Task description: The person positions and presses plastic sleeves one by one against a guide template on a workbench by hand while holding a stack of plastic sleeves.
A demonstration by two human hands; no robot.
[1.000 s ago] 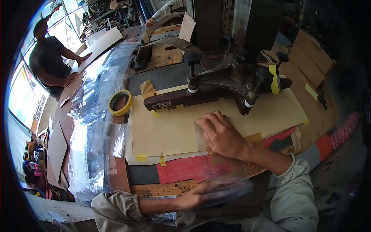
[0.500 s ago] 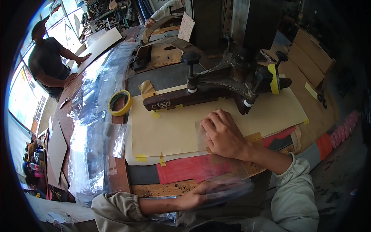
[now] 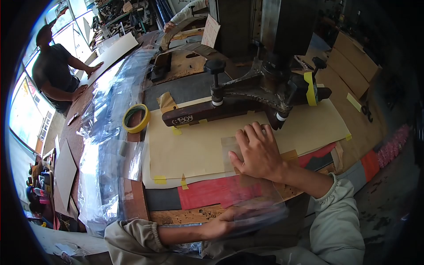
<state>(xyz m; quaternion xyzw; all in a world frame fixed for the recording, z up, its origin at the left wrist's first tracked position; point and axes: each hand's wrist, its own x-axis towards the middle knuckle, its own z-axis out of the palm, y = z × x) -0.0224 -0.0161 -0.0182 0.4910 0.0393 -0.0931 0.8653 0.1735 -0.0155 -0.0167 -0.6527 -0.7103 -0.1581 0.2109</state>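
My right hand (image 3: 258, 152) lies with its fingers stretched out over a clear plastic sheet (image 3: 229, 154) on the cream paper board (image 3: 190, 154). The plastic runs down towards my left hand (image 3: 219, 226), which grips a bundle of clear plastic sheets (image 3: 260, 216) at the near edge of the work surface. My left fingertips are partly hidden by the plastic. Yellow tape pieces (image 3: 160, 179) hold the board's edges. Just beyond my right hand, a dark bar (image 3: 198, 113) of the machine crosses above the board.
A yellow tape roll (image 3: 136, 118) sits left of the board beside long clear plastic (image 3: 106, 145). The machine's metal arm (image 3: 251, 88) overhangs the far side. Scissors (image 3: 366, 112) lie at right. A person (image 3: 57, 70) stands at the far left with hands on a white sheet (image 3: 112, 55).
My right hand has gone from curled fingers on the plastic sheet to stretched, spread fingers. My left hand has stayed in place with the plastic sheets.
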